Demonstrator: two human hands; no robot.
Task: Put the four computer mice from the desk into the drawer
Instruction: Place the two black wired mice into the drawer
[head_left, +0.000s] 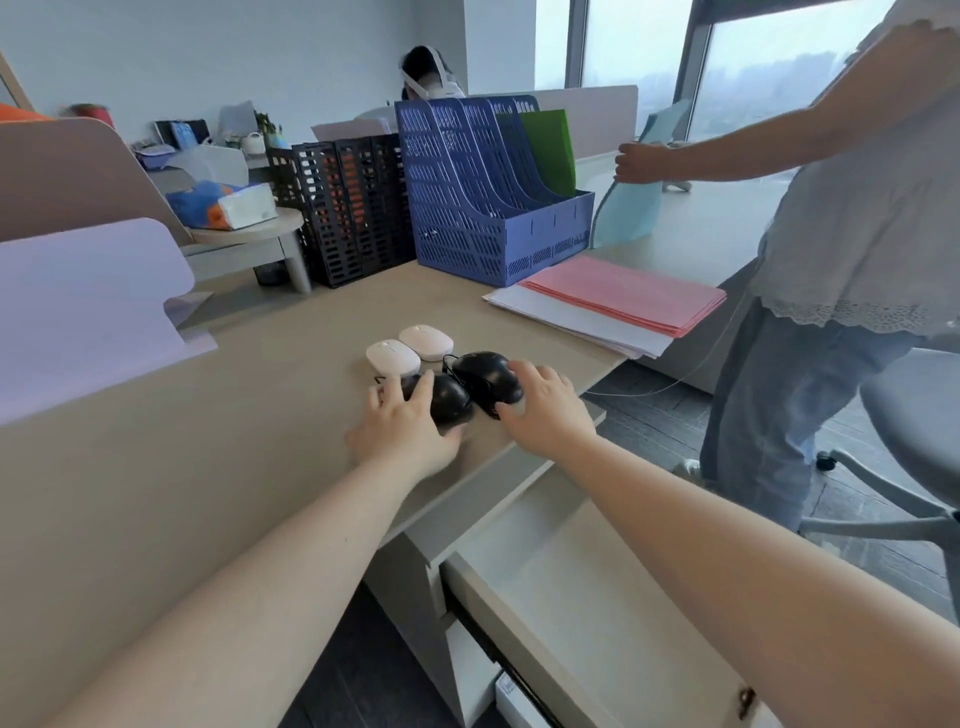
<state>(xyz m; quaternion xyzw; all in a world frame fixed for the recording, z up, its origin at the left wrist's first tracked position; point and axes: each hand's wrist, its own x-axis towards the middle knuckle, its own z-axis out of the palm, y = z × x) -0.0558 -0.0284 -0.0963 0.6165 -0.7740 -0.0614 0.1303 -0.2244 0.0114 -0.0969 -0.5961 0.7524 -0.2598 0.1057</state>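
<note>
Two black wired mice lie side by side near the desk's front edge, the left black mouse (449, 400) and the right black mouse (485, 376). My left hand (402, 431) wraps around the left one, fingers on its far side. My right hand (545, 410) curls over the right one, thumb at its near end. Both mice rest on the desk (208, 441). Behind them sit two white mice, one white mouse (392, 357) on the left and another white mouse (427, 341) just right of it. The pulled-out drawer (561, 582) stands open below the desk edge, its inside pale and bare.
A stack of pink and white paper (618, 306) lies at the desk's right corner. A blue file rack (488, 197) and a black file rack (353, 208) stand behind. A person (852, 234) stands at right beside a grey chair (914, 447). A lilac divider (88, 301) is at left.
</note>
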